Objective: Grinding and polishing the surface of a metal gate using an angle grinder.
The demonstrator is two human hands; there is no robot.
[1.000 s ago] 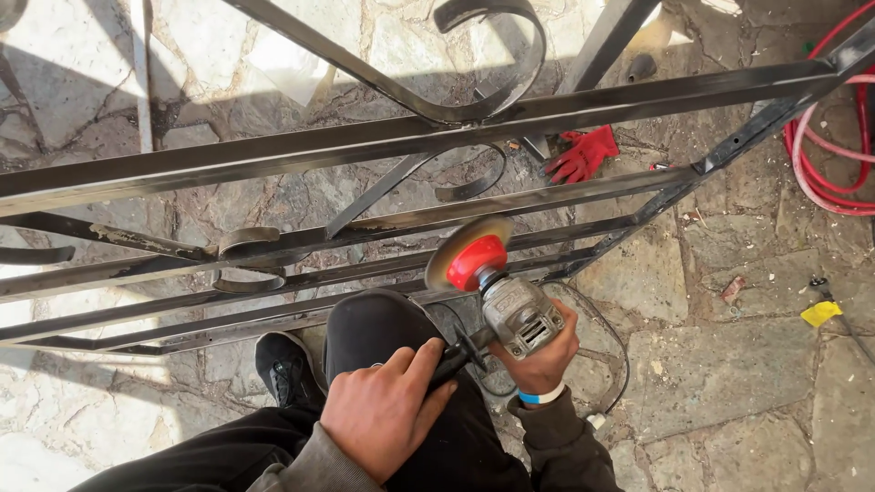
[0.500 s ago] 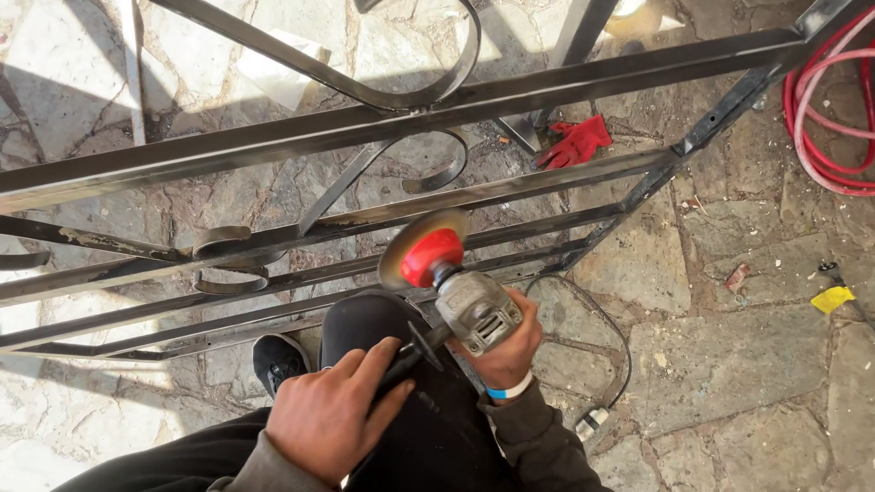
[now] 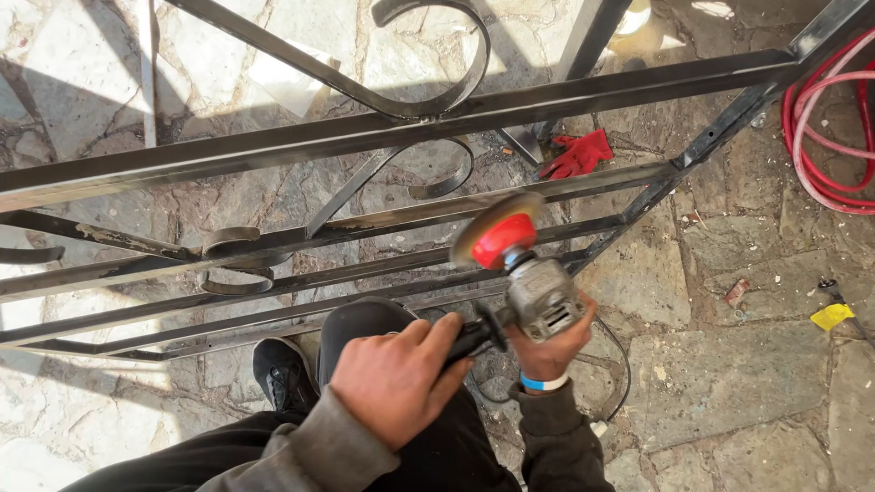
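Left hand [image 3: 396, 383] closed on angle grinder [image 3: 524, 278] side handle. Right hand [image 3: 551, 342] closed on its body. Disc beside iron frame [image 3: 383, 128].

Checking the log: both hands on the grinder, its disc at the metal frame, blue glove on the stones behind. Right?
Not quite: the glove is red, not blue, as the head view shows. The rest holds: left hand and right hand on the grinder, its disc at the metal frame.
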